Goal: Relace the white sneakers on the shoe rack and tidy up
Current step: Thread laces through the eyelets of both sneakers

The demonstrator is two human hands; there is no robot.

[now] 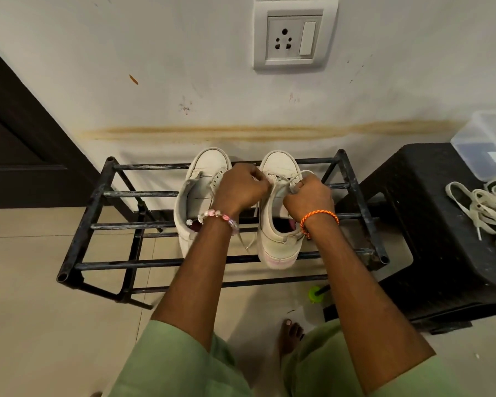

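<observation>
**Two hands on one lace: threading the right-hand sneaker**

Two white low-top sneakers stand side by side, toes toward the wall, on the top bars of a black metal tube shoe rack (98,193). From the head camera, the left sneaker (204,179) has bare eyelets and no lace in sight. The right sneaker (278,224) carries a pale flat shoelace (287,179) crossing its far eyelets, with loose ends trailing down between the shoes.

Both hands work over the right sneaker's eyelets. The left hand (239,189) has its fingers curled narrow, pinching the lace by the left eyelet row. The right hand (308,197) grips a loop of the same lace in a closed fist.

To do this step well, I judge each crossing should be pulled flat and even before the next eyelet, keeping both ends alike in length; a twisted lace would sit badly. Steadying the shoe matters, since it rests only on thin bars.

A tangle of spare pale laces (487,210) lies on the black plastic stool (430,224) at right, near a clear plastic box (487,138).
</observation>
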